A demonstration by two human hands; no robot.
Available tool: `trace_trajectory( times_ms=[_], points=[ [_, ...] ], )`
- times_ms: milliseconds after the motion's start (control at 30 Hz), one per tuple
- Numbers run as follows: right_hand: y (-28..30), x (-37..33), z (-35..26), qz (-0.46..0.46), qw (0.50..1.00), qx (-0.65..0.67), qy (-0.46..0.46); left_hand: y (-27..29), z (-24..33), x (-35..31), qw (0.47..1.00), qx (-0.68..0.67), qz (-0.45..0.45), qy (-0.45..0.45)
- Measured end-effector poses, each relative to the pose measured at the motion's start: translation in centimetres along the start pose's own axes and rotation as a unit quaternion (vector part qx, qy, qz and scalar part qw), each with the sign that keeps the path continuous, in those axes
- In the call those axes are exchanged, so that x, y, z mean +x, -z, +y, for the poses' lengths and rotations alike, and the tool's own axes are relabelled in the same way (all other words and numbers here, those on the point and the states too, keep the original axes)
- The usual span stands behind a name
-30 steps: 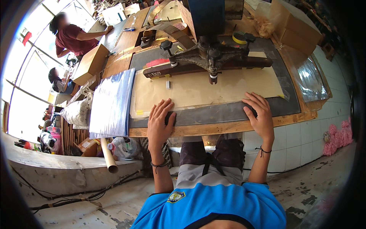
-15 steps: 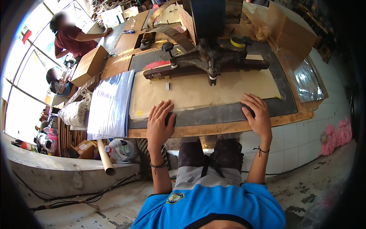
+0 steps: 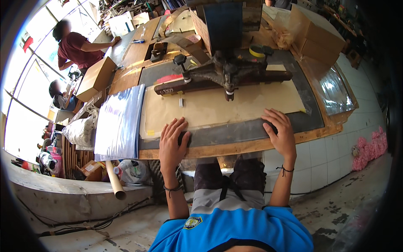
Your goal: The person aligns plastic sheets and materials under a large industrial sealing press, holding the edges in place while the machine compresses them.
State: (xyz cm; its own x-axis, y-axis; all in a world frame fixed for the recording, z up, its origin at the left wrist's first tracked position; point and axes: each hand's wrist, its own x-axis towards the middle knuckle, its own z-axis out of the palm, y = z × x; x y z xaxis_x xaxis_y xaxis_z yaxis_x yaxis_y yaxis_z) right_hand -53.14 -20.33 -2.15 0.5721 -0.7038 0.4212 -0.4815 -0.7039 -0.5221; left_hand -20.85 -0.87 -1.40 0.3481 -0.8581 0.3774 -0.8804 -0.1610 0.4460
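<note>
My left hand (image 3: 172, 145) lies flat near the front edge of the dark grey mat (image 3: 241, 129), its fingertips by the tan sheet (image 3: 201, 115). On the other side, my right hand (image 3: 280, 133) rests on the mat with its fingers stretched out and thumb apart. Neither hand holds anything. Over the back part of the sheet stands a dark metal press with a long bar (image 3: 273, 76) and black knobs. A small grey strip (image 3: 181, 102) lies on the sheet in front of the bar.
Left of the mat is a stack of clear plastic sheets (image 3: 119, 124). Yellow tape (image 3: 256, 51), a cardboard box (image 3: 315, 31) and a plastic-wrapped pack (image 3: 333, 92) are at the right. Two people (image 3: 77, 46) sit or stand at the far left beside an open carton (image 3: 95, 79).
The whole view has shifted slightly, with the table's front edge a little lower in the picture. Both hands stay flat at nearly the same places on the mat.
</note>
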Motion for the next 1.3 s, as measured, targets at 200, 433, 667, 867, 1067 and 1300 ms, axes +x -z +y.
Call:
trace_trajectory(
  times_ms=[200,433,667,867,1067,1300],
  points=[
    [-0.12,0.21,0.16,0.000,1.000,0.000,0.002,-0.09,-0.16,0.41,1.000,-0.003,0.002,-0.005],
    [0.06,0.14,-0.19,-0.004,1.000,0.003,0.004,-0.02,-0.26,-0.02,1.000,-0.005,0.008,-0.008],
    [-0.15,-0.10,0.34,0.004,1.000,0.004,0.017,-0.22,-0.45,-0.07,1.000,-0.002,0.014,-0.023],
    [-0.13,-0.10,0.54,0.007,1.000,0.007,0.025,-0.04,-0.34,-0.09,0.999,0.005,0.020,-0.032],
    [-0.09,-0.10,0.46,0.008,1.000,0.007,0.026,-0.44,-0.78,-0.31,0.999,0.013,0.013,-0.030],
    [-0.18,-0.08,0.31,0.007,1.000,0.011,0.019,-0.30,-0.49,-0.36,0.999,0.026,0.019,-0.036]
  ],
)
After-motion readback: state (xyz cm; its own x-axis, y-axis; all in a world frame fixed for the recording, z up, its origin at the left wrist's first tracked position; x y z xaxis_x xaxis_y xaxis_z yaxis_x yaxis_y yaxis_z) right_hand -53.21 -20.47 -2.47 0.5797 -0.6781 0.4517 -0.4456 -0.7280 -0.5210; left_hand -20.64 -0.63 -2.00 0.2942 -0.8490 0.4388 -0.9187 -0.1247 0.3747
